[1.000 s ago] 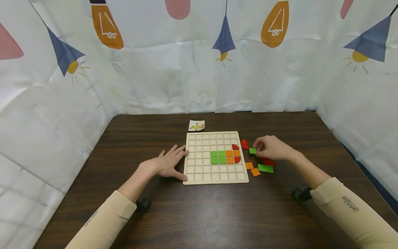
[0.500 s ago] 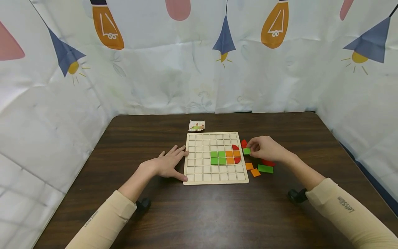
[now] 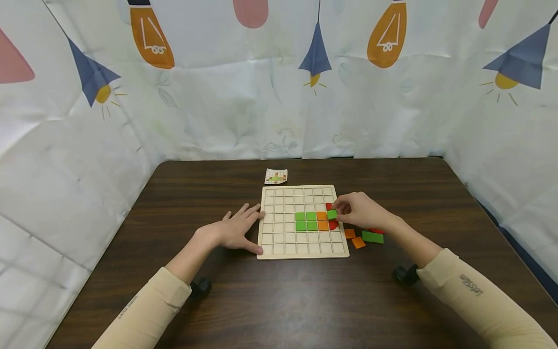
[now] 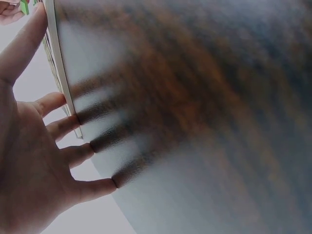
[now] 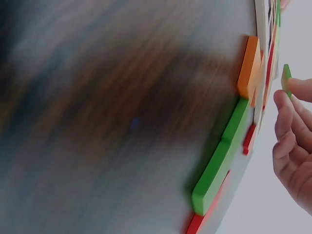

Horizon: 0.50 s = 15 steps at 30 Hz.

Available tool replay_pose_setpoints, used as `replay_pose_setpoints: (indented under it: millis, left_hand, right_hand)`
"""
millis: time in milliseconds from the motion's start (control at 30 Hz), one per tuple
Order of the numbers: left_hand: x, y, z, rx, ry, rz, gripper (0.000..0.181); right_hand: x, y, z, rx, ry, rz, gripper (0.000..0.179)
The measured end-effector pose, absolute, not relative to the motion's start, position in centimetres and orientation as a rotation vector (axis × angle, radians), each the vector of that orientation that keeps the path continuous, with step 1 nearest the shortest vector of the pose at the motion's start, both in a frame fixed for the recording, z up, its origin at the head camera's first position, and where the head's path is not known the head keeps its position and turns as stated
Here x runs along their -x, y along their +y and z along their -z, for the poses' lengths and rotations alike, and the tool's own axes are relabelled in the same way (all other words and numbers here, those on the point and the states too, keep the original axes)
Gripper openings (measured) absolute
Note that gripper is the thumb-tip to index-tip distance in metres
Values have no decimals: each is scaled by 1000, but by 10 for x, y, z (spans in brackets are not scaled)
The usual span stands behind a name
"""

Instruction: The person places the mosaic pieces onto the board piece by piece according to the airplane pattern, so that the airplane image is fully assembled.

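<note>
A wooden grid board [image 3: 279,247] lies on the table, with green squares [image 3: 306,221], orange squares [image 3: 322,220] and red rounded pieces set in its cells. My right hand [image 3: 359,209] pinches a green square tile [image 3: 332,214] between thumb and fingertips, over the right side of the board. In the right wrist view this tile [image 5: 286,79] is held up off the surface. My left hand [image 3: 235,230] is spread, its thumb and fingertips touching the board's left edge; in the left wrist view the fingers [image 4: 58,127] are straight and apart.
Loose orange tiles [image 3: 358,242], green pieces [image 3: 372,236] and a partly hidden red piece [image 3: 377,230] lie right of the board. Behind the board is a small card [image 3: 276,176] with a coloured pattern. A printed curtain [image 3: 244,111] surrounds the dark wooden table [image 3: 287,300].
My right hand has carried the green square tile leftward, from beside the loose pieces to above the board's right columns. The left hand has stayed at the board's edge.
</note>
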State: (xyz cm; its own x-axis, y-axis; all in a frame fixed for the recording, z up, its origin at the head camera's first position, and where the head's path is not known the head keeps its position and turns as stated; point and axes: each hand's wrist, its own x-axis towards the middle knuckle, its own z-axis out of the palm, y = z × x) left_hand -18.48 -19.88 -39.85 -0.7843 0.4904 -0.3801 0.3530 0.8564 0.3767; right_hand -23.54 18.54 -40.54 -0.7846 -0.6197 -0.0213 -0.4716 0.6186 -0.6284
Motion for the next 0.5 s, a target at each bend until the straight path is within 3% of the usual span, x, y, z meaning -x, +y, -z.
replay_pose_setpoints:
  millis: [500]
  left_hand:
    - [185,-199,399,-608,2557,-405,102]
  right_hand:
    - [235,153,401,962,2570,929,19]
